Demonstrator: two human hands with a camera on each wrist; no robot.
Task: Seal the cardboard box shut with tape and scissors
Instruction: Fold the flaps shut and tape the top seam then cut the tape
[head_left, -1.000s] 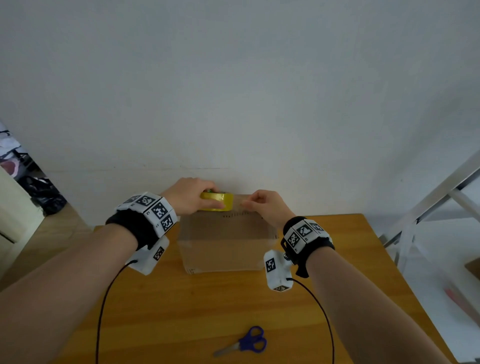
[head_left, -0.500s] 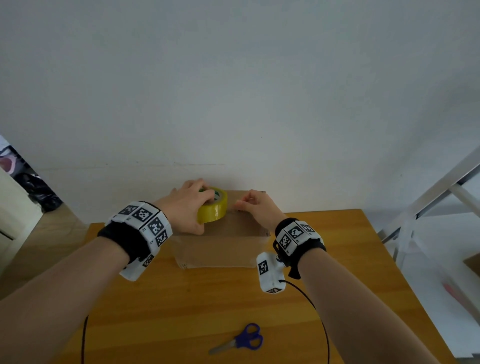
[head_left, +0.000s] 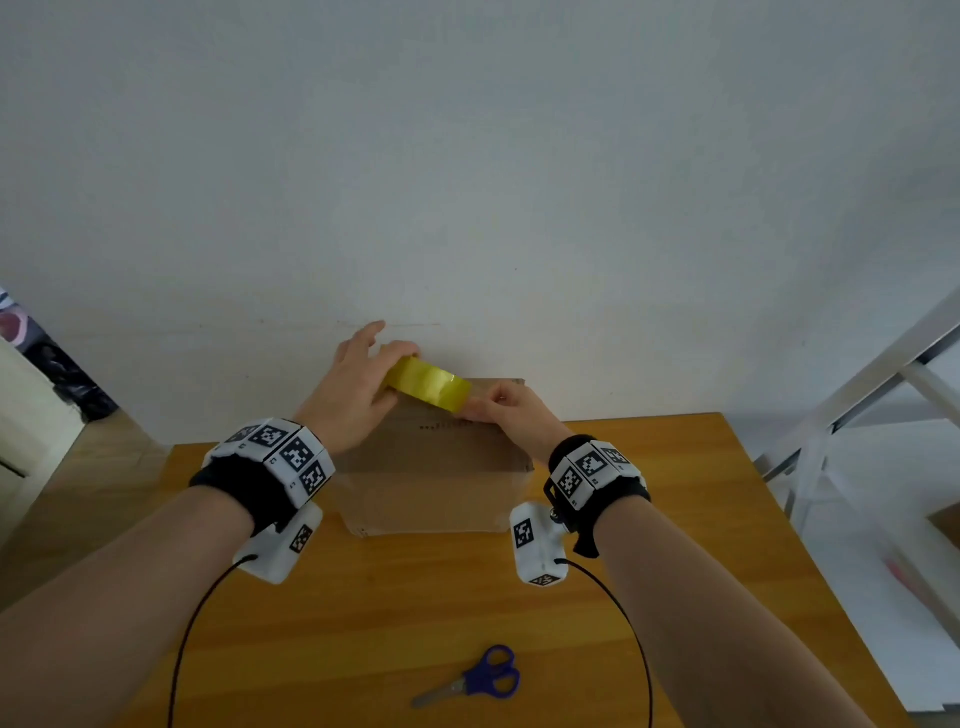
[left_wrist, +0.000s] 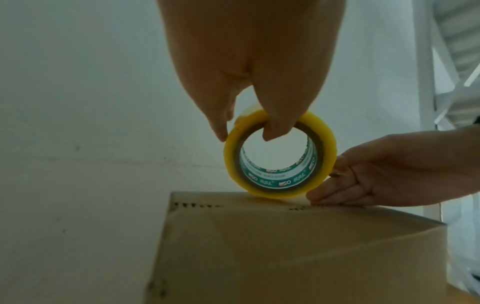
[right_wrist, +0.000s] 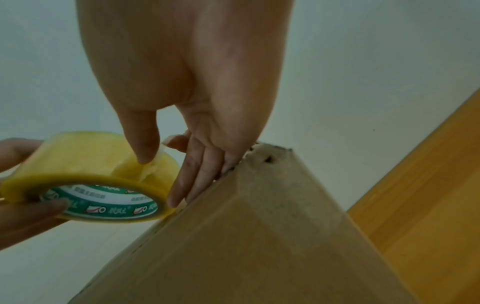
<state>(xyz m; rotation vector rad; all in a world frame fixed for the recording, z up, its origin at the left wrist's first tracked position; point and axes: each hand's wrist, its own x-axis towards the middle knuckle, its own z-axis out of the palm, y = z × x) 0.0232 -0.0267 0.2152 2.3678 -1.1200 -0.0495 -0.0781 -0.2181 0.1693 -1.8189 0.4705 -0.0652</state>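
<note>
The closed cardboard box (head_left: 436, 467) stands at the table's far edge against the wall. A yellow tape roll (head_left: 428, 384) stands on edge over the box's top (left_wrist: 298, 236). My left hand (head_left: 358, 389) grips the roll (left_wrist: 327, 148), thumb through its core and a finger outside the rim. My right hand (head_left: 498, 410) pinches the loose tape end at the roll (right_wrist: 85, 158) between thumb and forefinger, while its other fingers (right_wrist: 197, 174) rest on the box's top edge (right_wrist: 259, 236). Blue-handled scissors (head_left: 478, 680) lie shut on the table near me.
The wooden table (head_left: 415, 613) carries only the box and scissors. A white wall (head_left: 467, 182) rises right behind the box. A white metal frame (head_left: 857, 405) stands off the table's right side. Wrist-camera cables trail over the tabletop.
My left hand has lifted the roll from lying low at the box's back onto its edge and turned it. My right hand stays at the tape end beside it.
</note>
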